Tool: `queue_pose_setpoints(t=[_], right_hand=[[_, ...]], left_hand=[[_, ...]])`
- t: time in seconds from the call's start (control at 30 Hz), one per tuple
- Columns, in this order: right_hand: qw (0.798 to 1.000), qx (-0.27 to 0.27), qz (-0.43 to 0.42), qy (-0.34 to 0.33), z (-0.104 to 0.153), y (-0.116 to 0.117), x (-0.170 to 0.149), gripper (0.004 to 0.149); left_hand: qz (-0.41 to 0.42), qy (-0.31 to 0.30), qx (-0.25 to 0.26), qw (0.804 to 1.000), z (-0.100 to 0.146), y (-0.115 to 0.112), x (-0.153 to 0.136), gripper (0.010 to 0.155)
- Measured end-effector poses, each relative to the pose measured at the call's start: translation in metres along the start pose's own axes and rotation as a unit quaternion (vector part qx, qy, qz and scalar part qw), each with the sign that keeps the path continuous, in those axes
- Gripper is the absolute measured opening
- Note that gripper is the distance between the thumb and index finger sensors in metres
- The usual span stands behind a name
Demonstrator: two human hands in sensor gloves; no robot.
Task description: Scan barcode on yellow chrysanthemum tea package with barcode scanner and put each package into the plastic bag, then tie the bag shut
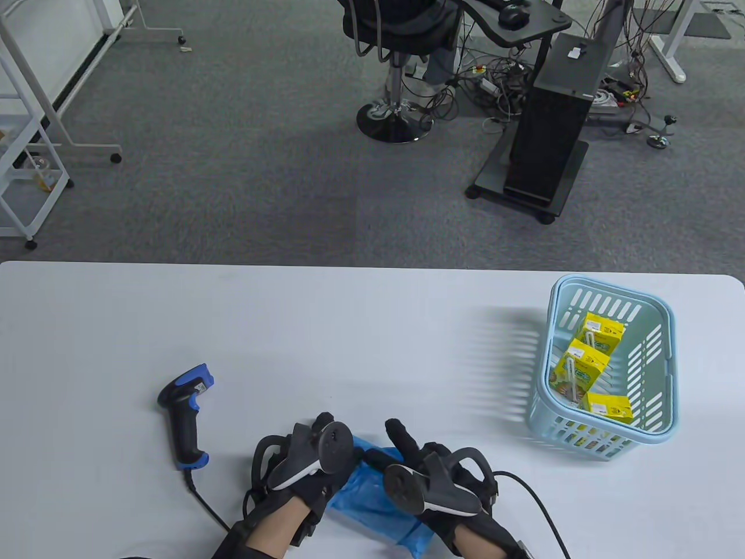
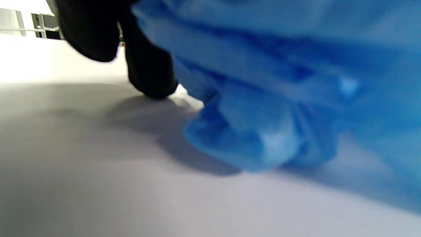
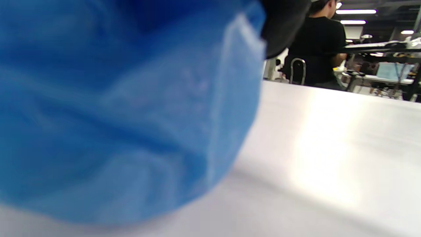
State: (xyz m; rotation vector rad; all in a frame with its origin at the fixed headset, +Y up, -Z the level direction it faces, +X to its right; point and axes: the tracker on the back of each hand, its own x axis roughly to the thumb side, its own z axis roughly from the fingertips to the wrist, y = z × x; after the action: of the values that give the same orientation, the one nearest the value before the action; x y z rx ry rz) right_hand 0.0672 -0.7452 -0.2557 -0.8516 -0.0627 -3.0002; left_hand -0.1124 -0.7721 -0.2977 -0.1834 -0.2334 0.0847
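A crumpled blue plastic bag point(image 1: 372, 501) lies on the white table point(image 1: 349, 338) near its front edge, between my two hands. My left hand point(image 1: 325, 432) is at the bag's left end, where the left wrist view shows a dark fingertip point(image 2: 151, 79) down on the table against the bunched bag point(image 2: 279, 98). My right hand point(image 1: 387, 445) has its thumb on the bag's top edge, with the forefinger stretched out above it. The bag point(image 3: 115, 115) fills the left of the right wrist view. Three yellow tea packages point(image 1: 582, 364) lie in a light blue basket point(image 1: 666, 372) at the right.
A black and blue barcode scanner point(image 1: 185, 416) lies on the table left of my left hand, its cable running off the front edge. Beyond the table's far edge are grey carpet, a stool, a black computer stand and white racks.
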Motion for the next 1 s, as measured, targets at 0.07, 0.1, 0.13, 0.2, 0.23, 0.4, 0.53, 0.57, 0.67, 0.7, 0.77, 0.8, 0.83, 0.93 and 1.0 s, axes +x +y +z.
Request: queue_pose_setpoints(t=[0.07, 0.1, 0.13, 0.2, 0.23, 0.4, 0.53, 0.57, 0.67, 0.7, 0.77, 0.8, 0.83, 0.93, 1.0], right_hand=[[1.0, -0.001, -0.004, -0.003, 0.0, -0.002, 0.001, 0.047], [1.0, 0.003, -0.001, -0.002, 0.0, -0.002, 0.002, 0.041], [1.0, 0.009, 0.008, -0.001, 0.0, 0.0, 0.002, 0.039], [1.0, 0.019, 0.023, 0.006, -0.001, 0.003, 0.001, 0.042], [0.999, 0.027, 0.036, 0.015, -0.002, 0.006, 0.0, 0.047], [0.995, 0.04, 0.077, 0.043, -0.003, 0.015, -0.01, 0.063], [0.991, 0.074, 0.067, 0.084, -0.003, 0.018, -0.021, 0.072], [0.99, 0.08, 0.074, 0.091, -0.003, 0.019, -0.023, 0.072], [0.987, 0.082, 0.091, 0.106, -0.002, 0.023, -0.034, 0.073], [0.986, 0.084, 0.09, 0.112, -0.001, 0.023, -0.036, 0.073], [0.985, 0.098, 0.072, 0.124, -0.001, 0.025, -0.045, 0.076], [0.984, 0.111, 0.055, 0.131, 0.0, 0.027, -0.05, 0.076], [0.982, 0.122, 0.038, 0.138, 0.0, 0.03, -0.054, 0.076], [0.978, 0.138, 0.015, 0.155, 0.002, 0.033, -0.064, 0.075], [0.977, 0.135, 0.016, 0.165, 0.003, 0.033, -0.068, 0.072]], left_hand=[[-0.001, 0.01, 0.004, 1.0, 0.0, 0.0, -0.001, 0.052], [-0.002, 0.012, 0.0, 1.0, -0.001, 0.0, -0.001, 0.051], [-0.01, 0.02, -0.012, 1.0, -0.001, -0.001, -0.001, 0.05], [-0.026, 0.016, -0.034, 0.999, -0.003, -0.001, 0.0, 0.046], [-0.034, 0.013, -0.053, 0.998, -0.003, -0.002, 0.001, 0.044], [-0.045, -0.004, -0.108, 0.993, -0.002, -0.003, 0.002, 0.061], [-0.055, -0.006, -0.12, 0.991, -0.002, -0.003, 0.004, 0.064], [-0.06, -0.006, -0.123, 0.991, -0.002, -0.003, 0.004, 0.064], [-0.064, -0.009, -0.138, 0.988, -0.002, -0.002, 0.005, 0.066], [-0.061, -0.01, -0.142, 0.988, -0.002, -0.002, 0.005, 0.068], [-0.062, -0.012, -0.153, 0.986, -0.002, -0.003, 0.004, 0.07], [-0.062, -0.013, -0.154, 0.986, -0.002, -0.003, 0.004, 0.07], [-0.061, -0.013, -0.157, 0.986, -0.003, -0.003, 0.004, 0.069], [-0.053, -0.01, -0.157, 0.986, -0.002, -0.003, 0.002, 0.069], [-0.054, -0.005, -0.16, 0.986, -0.003, -0.004, -0.001, 0.069]])
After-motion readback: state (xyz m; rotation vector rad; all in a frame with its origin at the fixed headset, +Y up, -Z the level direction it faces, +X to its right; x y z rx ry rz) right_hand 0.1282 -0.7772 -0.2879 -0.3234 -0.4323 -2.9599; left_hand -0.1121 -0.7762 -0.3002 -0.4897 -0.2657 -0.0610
